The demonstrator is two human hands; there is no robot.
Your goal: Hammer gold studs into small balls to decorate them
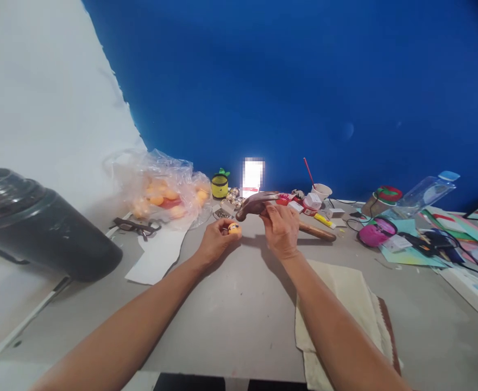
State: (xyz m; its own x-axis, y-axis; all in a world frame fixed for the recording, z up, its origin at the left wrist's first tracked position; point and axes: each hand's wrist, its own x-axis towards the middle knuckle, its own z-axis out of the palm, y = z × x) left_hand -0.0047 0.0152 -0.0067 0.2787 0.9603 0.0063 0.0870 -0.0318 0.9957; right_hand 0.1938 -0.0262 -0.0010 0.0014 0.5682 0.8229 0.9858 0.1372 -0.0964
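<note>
Between the fingers of my left hand [215, 243] is a small orange ball-like piece [234, 228] with dark markings on it. My right hand [282, 228] is wrapped around a claw hammer [318, 232], gripping its wooden handle close to the metal head. The hammer's striking face hangs just above and beside the orange piece; I cannot tell whether they touch. Behind my left hand lie an open small box [224, 212] of tiny metal parts and several shiny round pieces [236, 199]. My right forearm passes over a folded cream cloth [337, 288].
A clear plastic bag [163, 190] of orange pieces, eyeglasses [137, 227], white paper [157, 258] and a large dark bottle [51, 228] are on the left. Rightward are a paper cup [322, 191], a magenta pouch [376, 232], a clear bottle [426, 194] and a power strip [473, 293].
</note>
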